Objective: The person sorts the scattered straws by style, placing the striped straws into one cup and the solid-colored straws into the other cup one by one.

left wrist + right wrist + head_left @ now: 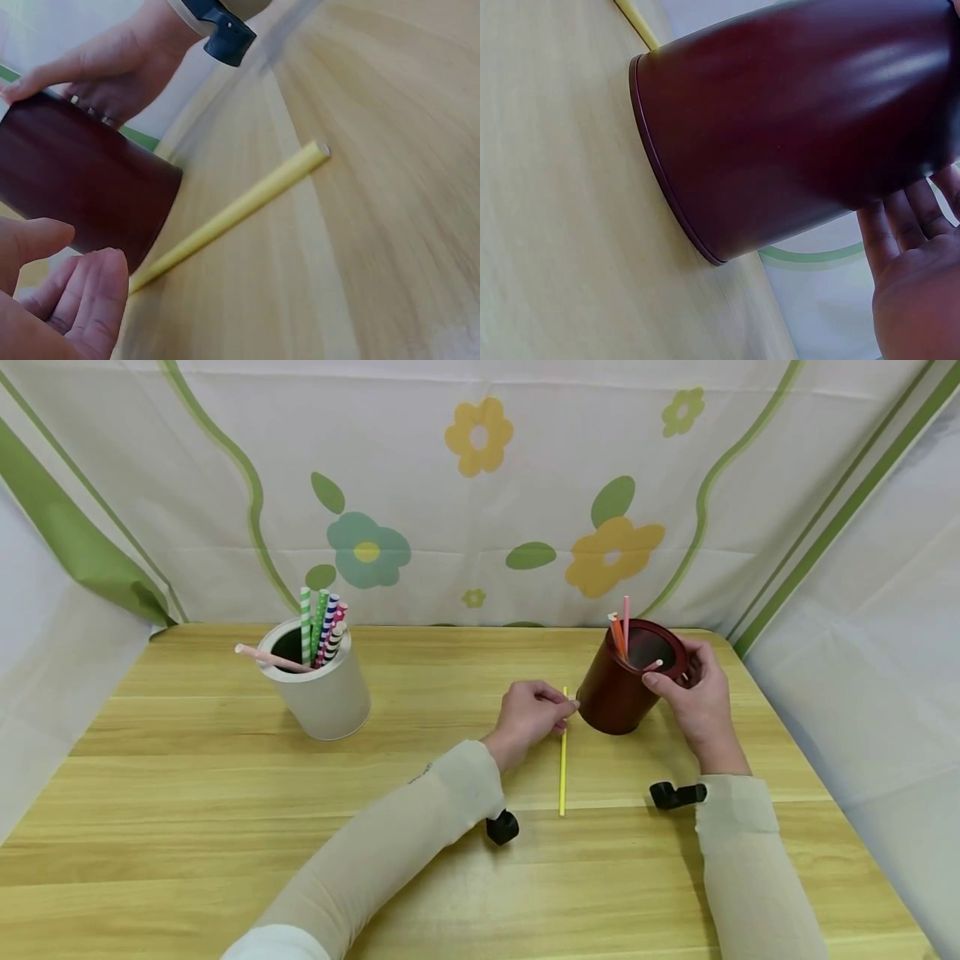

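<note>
A yellow straw lies on the table, its far end passing behind my left hand. The left wrist view shows that hand's thumb apart from its bent fingers, with the straw beyond them and no hold on it visible. My right hand grips the dark red cup near its rim, thumb at the front and fingers round the far side. Orange and pink straws poke out of this cup. From the right wrist, the cup's side fills much of the view.
On the left stands a white cup with several patterned straws; a pale pink straw leans out over its rim. Behind the wooden table hangs a flowered curtain. A black wrist camera sits at each cuff.
</note>
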The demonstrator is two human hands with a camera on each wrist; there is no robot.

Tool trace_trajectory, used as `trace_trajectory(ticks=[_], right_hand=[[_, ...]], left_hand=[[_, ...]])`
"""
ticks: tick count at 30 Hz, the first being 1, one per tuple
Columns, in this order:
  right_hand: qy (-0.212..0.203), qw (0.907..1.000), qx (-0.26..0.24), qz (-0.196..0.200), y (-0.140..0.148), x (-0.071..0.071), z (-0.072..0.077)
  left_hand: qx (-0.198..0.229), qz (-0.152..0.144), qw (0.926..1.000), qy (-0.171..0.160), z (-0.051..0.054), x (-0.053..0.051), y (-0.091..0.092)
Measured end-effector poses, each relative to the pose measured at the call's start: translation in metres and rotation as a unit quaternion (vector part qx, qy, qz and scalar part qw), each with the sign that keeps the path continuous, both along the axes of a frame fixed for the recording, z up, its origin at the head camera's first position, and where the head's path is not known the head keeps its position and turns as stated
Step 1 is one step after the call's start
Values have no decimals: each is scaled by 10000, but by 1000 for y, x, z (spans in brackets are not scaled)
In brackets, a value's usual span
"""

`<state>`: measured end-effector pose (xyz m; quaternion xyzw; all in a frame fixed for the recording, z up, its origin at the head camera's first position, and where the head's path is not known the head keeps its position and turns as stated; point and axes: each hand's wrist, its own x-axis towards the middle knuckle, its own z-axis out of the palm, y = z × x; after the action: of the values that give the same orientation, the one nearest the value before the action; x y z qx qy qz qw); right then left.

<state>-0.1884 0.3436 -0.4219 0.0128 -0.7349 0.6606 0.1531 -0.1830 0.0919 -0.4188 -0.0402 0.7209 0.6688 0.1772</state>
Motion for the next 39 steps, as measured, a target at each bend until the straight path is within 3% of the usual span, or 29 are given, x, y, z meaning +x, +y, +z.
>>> trace_trajectory(ticks=[7,12,16,23,26,29,35,39], right_hand=[[50,9999,-87,27,0,0,0],[44,9999,-95,18,1,0,0],[27,9999,-113,29,1,-1,-1],[14,9998,-172,71,-1,-1,0],[15,9998,-195,79,-2,-1,0],[19,9998,-203,89,-2,-2,0],[57,9999,-138,35,-1,-1,0],[48,9998,-172,25,0,0,0]], left_hand=[[-342,-34,9994,-24,-8,1,-1],[-854,-114,9961,168,-7,0,2],[-1359,-211,9897,405,-11,-4,5],[-2230,-439,9720,599,-11,-9,9],[-2504,-431,9651,640,-10,-9,11],[-2556,-402,9635,692,-11,-10,12],[-2518,-672,9625,749,-37,-28,20],[-2703,-861,9556,792,-47,-33,25]])
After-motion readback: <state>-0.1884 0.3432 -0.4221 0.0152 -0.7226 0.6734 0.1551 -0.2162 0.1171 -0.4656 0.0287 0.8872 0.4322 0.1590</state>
